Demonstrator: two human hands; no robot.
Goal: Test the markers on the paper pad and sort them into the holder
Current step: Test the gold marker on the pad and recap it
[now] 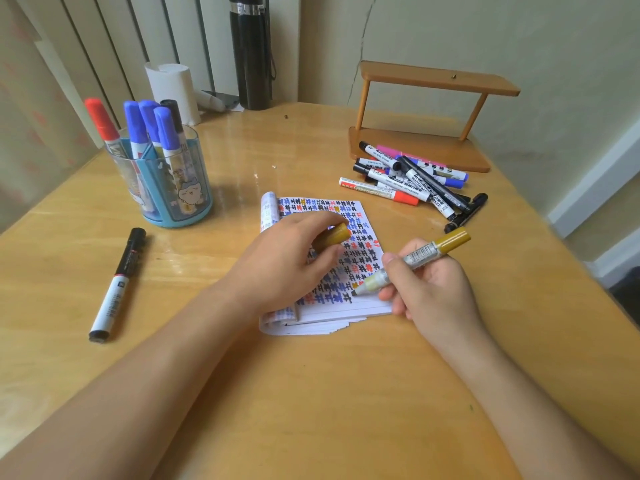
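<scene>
Writing hand: right hand (pixel 433 289) grips the gold marker (pixel 412 259) like a pen, thumb and fingers curled round the barrel, gold tail end pointing up and to the right.
Marker tip: down at the paper pad (pixel 322 216), at the right end of the lowest row of marks, just left of the right hand's fingers.
Cap hand: left hand (pixel 284 268) lies over the middle of the pad and pinches the gold cap (pixel 332 235) between thumb and fingers.
Paper pad: flat on the worktop (pixel 311 393) between the two hands, with used sheets curled over at its left edge. The page is packed with rows of black, blue and red marks, plus a few gold.
Holder: the blue-and-clear holder (pixel 180 202) stands far left, well apart from both hands. A red-capped marker (pixel 100 119), three blue-capped markers (pixel 135 128) and a black-capped marker (pixel 173 112) stand in it.
Marker pile: the marker heap (pixel 408 178) sprawls beyond the pad to the right, at the foot of a wooden rack (pixel 440 79).
Stray marker: a black-and-white marker (pixel 117 285) lies alone on the worktop, left of the left arm.
</scene>
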